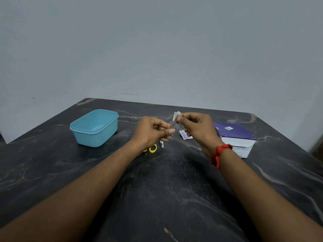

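My left hand [151, 131] grips the lower end of a thin metal tool [173, 123], held above the dark marble table [166, 189] and slanting up to the right. My right hand [197, 130] pinches a small white wipe [176, 115] folded around the tool's upper tip. A red thread is tied on my right wrist. Below my hands, a torn white sachet [185, 135] lies flat on the table.
An open light-blue plastic box [94, 128] stands at the left. A purple and white carton [236, 137] sits at the right. Scissors with yellow handles [152, 148] and a small metal tool [161, 144] lie under my left wrist. A grey wall rises behind.
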